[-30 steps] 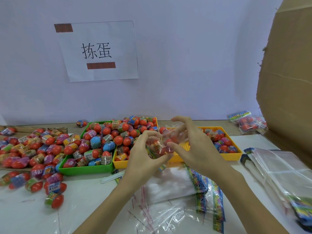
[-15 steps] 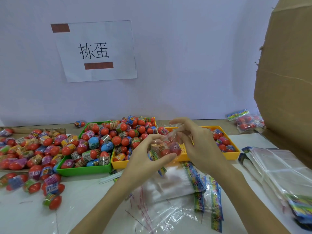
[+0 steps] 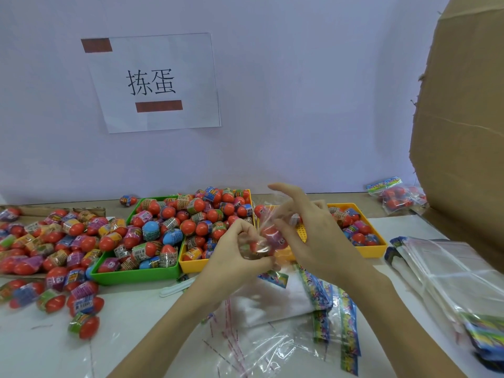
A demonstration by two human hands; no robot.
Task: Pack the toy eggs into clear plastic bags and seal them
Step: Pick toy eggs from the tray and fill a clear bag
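The left hand (image 3: pixel 234 257) curls its fingers (image 3: pixel 245 227) round a small clear plastic bag (image 3: pixel 266 238) holding glossy toy eggs, clamped on its lower part. The right hand (image 3: pixel 313 241) pinches the bag's crinkled upper film between thumb and middle fingers, its index finger raised and loosely bent. Just behind the fingers stands a yellow tray (image 3: pixel 379 249) with a gridded floor. Left of the left fingers, a green tray (image 3: pixel 136 276) and a second yellow tray (image 3: pixel 191 264) are heaped with smooth red-tipped eggs in shiny printed wraps, and loose eggs (image 3: pixel 54 241) spread over the pale surface (image 3: pixel 41 350). Below the wrists lie flat transparent bags (image 3: pixel 272 347) with colourful header strips. Right of the right fingers sits a stack of empty bags (image 3: pixel 450 274).
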